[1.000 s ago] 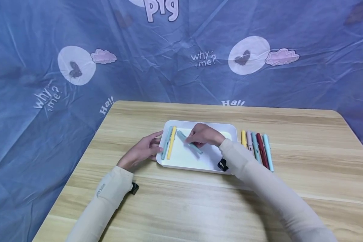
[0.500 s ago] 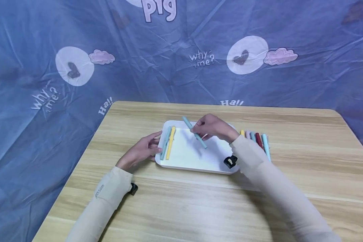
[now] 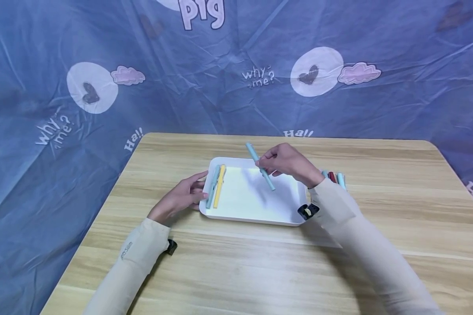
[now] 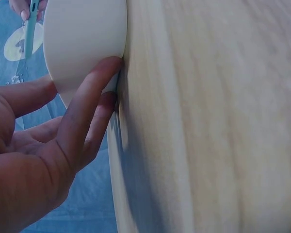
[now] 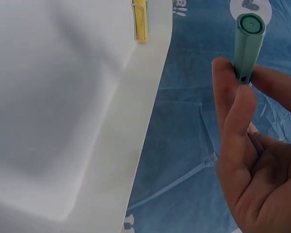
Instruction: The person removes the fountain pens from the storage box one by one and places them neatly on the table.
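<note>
My right hand pinches a light teal pen between thumb and fingers, raised over the white tray and slanting. In the right wrist view, the round end of this pen faces the camera. My left hand holds the left side of the tray, its thumb at the rim and its fingers against the outer wall. Inside the tray, along that left side, a teal pen and a yellow pen lie side by side.
Right of the tray, more pens lie in a row on the wooden table, among them a dark red pen and a light blue pen; my right arm partly covers them. A blue printed cloth hangs behind the table.
My right hand has lifted the teal pen off the tray floor and moved it up and to the right. The left hand keeps its place on the tray. The head view has shifted slightly.
</note>
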A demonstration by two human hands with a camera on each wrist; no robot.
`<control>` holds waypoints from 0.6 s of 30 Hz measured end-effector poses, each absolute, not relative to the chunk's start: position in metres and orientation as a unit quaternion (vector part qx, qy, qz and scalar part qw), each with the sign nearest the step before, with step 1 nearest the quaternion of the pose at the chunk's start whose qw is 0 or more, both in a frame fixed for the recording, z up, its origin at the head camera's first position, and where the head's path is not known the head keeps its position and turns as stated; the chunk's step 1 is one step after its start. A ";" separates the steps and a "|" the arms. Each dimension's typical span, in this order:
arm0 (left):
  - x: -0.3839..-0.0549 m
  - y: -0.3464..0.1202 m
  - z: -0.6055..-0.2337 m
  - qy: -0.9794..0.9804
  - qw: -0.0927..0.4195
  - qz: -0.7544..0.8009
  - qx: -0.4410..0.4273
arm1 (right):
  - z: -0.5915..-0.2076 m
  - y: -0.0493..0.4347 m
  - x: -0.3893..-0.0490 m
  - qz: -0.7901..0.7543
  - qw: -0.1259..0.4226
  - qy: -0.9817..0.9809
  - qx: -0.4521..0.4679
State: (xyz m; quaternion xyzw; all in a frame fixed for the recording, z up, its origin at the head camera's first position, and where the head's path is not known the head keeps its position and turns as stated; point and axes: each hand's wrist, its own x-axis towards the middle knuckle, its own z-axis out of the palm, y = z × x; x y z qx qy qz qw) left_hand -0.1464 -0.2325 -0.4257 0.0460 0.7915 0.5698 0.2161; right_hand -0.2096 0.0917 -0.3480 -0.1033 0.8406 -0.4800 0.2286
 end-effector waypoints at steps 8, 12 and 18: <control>-0.146 -0.232 -0.426 0.792 0.216 0.570 0.048 | -0.348 0.110 -0.207 -0.513 0.221 0.826 -0.080; -0.146 -0.231 -0.427 0.792 0.216 0.569 0.047 | -0.347 0.123 -0.204 -0.525 0.213 0.821 -0.068; -0.146 -0.233 -0.428 0.790 0.215 0.572 0.055 | -0.347 0.144 -0.200 -0.523 0.197 0.827 -0.056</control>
